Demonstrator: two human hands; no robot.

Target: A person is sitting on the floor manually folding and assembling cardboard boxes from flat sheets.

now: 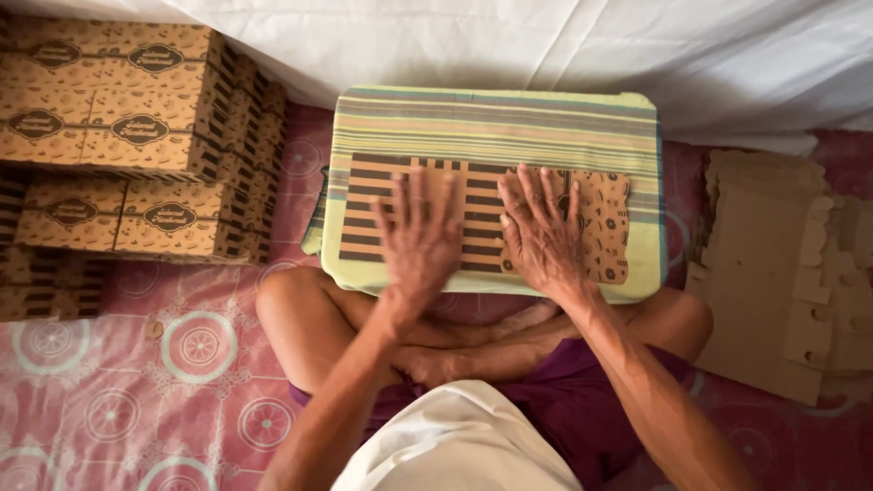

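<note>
A view from above of a person sitting cross-legged on a pink floor mat [136, 382] patterned with pale circles. Only the person's arms, bare knees, purple shorts and white shirt show.

In front of the knees lies a rectangular cushion [496, 123] in a striped cover of pale green, yellow and grey bands. On top of it rests a flattened cardboard box blank [482, 214], printed with brown and tan stripes on its left part and small brown motifs on its right part.

Both hands lie palm down on this blank. The left hand [420, 238] rests on the striped part, fingers spread wide and straight, gripping nothing; it looks slightly blurred. The right hand [538, 236] lies just beside it, towards the patterned end, fingers also splayed and flat, holding nothing. The two hands are close together but not touching.

To the person's left, against the edge of the view, stands a stack of assembled boxes [118, 136] in the same brown print, each with a dark oval label on its face. They are piled in several rows, well apart from the hands.

To the person's right, on the mat, lies a pile of unfolded cardboard blanks [773, 273], plain brown side up, with notched edges.

A white sheet [546, 45] hangs across the top of the view, behind the cushion.
</note>
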